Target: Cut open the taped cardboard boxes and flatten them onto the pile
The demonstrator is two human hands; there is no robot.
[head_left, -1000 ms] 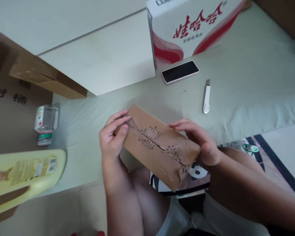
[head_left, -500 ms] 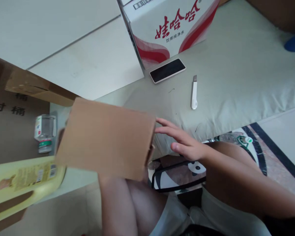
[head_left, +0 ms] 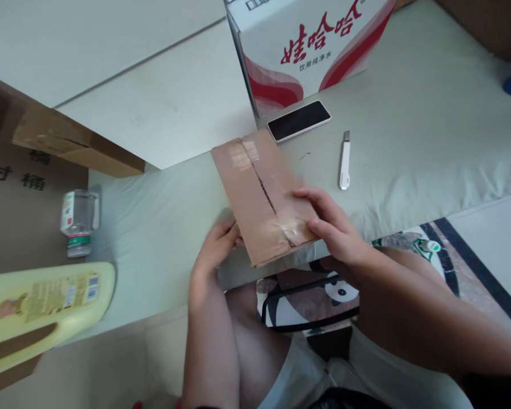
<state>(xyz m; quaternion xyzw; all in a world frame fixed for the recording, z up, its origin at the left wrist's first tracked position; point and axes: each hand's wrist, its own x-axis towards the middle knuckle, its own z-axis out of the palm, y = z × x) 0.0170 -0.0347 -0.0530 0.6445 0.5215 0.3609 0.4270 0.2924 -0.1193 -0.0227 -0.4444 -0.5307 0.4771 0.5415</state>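
A pale green mattress point(head_left: 409, 130) carries everything here. At its far edge stands a white carton point(head_left: 306, 51) with red print. Off its left edge a brown cardboard wall point(head_left: 21, 210) rises, and a yellow jug point(head_left: 42, 307) lies on its side at the near left corner.

The box point(head_left: 262, 193), flat and brown, lies near the mattress's near edge, its taped seam facing up and running from the far end towards the person. Its near end juts just past the edge, over the person's lap.

The right hand point(head_left: 332, 230) rests on the box's near right corner, fingers curled over the top face beside the seam, gripping it. The left hand point(head_left: 217, 247) is closed on the near left edge, its fingertips tucked under the box.

A black phone point(head_left: 298, 120) lies just beyond the box's far end, against the carton. A small clear bottle point(head_left: 79, 221) lies near the left edge. A white knife point(head_left: 344, 163) lies to the right of the box, well clear of both hands.
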